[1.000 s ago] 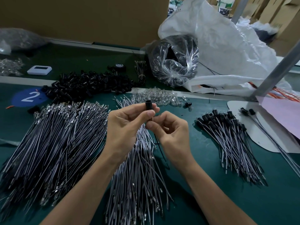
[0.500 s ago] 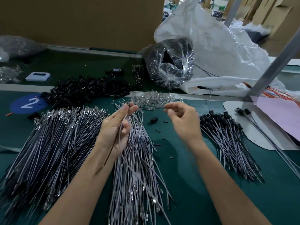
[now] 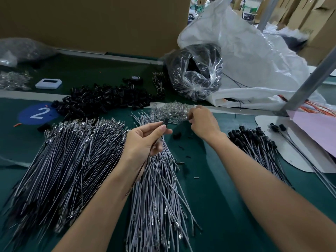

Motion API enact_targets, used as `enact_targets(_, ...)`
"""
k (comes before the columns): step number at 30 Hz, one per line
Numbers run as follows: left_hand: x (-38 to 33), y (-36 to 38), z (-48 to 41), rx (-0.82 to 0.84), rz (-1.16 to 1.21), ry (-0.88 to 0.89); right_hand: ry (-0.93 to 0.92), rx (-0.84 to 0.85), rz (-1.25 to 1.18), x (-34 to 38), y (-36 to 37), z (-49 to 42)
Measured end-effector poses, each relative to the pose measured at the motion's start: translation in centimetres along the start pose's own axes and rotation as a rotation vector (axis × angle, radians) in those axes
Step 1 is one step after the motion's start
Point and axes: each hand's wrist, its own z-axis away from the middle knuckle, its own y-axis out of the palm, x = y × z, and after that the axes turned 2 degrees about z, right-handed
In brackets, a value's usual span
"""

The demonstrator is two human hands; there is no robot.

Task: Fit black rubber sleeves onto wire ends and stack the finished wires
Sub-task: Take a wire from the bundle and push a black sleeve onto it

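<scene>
Pinching a black sleeve (image 3: 165, 123) between thumb and index tip, left hand (image 3: 145, 142) is raised over the middle wire pile, palm turned inward, other fingers curled under. A thin dark wire (image 3: 138, 174) trails from the same hand down along the wrist. Left forearm comes in from bottom centre, angled up and right.

Far left: big fanned pile of grey wires (image 3: 72, 160) with metal terminals at the top end, lying on the green mat (image 3: 227, 206). Above it a blue round sticker (image 3: 39, 113) marked 2, and a white device (image 3: 48, 83) further back. Heap of loose black sleeves (image 3: 103, 100) sits behind the wire piles, well apart from the left hand.

Centre: second wire pile (image 3: 160, 188), looser, directly under the left hand. Small black bits scattered on the mat just right of it.

Right hand (image 3: 201, 122) is reached forward, back of hand up, fingers curled down into the heap of clear small parts (image 3: 169, 110); fingertips hidden, cannot tell if it pinches anything. Right forearm runs diagonally from the bottom right corner.

Right: stack of finished wires (image 3: 254, 146) with black sleeves at the top ends, near the right wrist, not touching. Behind, a clear bag of black parts (image 3: 196, 73) against a white sack (image 3: 254, 51). Far right: slanted metal post (image 3: 309, 80), white card (image 3: 294, 157), pink sheet (image 3: 320, 130).
</scene>
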Motion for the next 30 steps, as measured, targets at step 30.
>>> enact_targets(30, 0.8, 0.7, 0.5, 0.054, -0.342, 0.357, -0.170, -0.114, -0.779, 3.3, -4.0, 8.7)
